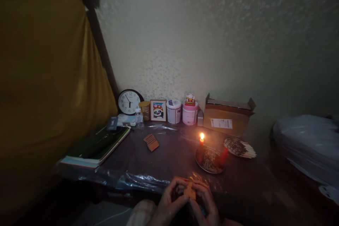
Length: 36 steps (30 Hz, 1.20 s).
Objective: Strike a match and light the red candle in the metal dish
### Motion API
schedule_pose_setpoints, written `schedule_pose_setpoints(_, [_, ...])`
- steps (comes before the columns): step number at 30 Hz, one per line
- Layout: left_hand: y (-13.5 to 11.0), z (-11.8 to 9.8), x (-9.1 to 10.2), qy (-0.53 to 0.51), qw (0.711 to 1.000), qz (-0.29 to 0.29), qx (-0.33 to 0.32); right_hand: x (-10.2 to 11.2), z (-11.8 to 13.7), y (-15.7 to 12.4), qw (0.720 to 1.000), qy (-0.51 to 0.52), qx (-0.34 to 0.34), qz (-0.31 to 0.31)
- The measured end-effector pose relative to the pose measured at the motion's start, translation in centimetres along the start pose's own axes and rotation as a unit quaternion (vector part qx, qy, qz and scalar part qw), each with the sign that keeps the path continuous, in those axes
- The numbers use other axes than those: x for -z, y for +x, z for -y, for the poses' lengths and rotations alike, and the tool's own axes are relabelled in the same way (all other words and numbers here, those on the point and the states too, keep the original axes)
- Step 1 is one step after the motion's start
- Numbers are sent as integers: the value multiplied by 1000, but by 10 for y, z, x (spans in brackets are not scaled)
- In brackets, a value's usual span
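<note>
At the table's front edge, my left hand (172,197) and my right hand (205,199) come together with bent fingers. Both pinch a small flat orange-brown piece (190,192), which looks like card or thin wood; the fingers cover its edges. Beyond them, a red candle (201,142) burns upright at the left side of a round metal plate (206,170). Small brown and pale bits lie in that plate, and a blurred red object (224,153) is at its right side. Farther left, a brown piece with dark stripes (151,142) rests on the table.
Thin pale sticks with dark ends (240,148) lie heaped right of the plate. Along the wall stand a clock (129,101), a panda picture (158,110), two tubs (174,112) and a cardboard box (226,118). A dark green book (100,146) lies left, beside a yellow curtain (53,67).
</note>
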<state>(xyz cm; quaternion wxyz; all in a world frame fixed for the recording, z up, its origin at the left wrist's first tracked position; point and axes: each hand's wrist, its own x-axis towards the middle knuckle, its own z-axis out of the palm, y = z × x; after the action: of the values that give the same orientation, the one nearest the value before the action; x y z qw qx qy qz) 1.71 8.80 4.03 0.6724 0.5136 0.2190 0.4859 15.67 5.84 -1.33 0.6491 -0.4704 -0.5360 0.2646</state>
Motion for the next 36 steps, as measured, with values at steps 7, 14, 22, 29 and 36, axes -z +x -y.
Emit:
schedule_pose_setpoints(7, [-8, -1, 2, -22, 999, -13, 28, -6, -2, -3, 1000, -13, 11, 5])
schedule_pose_setpoints(14, [-9, 8, 4, -69, 997, -18, 30, -11, -5, -6, 1000, -1, 29, -7])
schedule_pose_setpoints(22, [-12, 2, 1, -66, 997, -19, 27, -10, -4, -6, 999, -10, 31, -8])
schedule_pose_setpoints(29, [-13, -4, -2, -51, 998, -23, 28, -10, -1, -6, 999, -17, 36, -2])
schedule_pose_setpoints(36, [-12, 2, 0, -52, 998, -37, 18, -9, -5, -6, 999, -16, 29, 2])
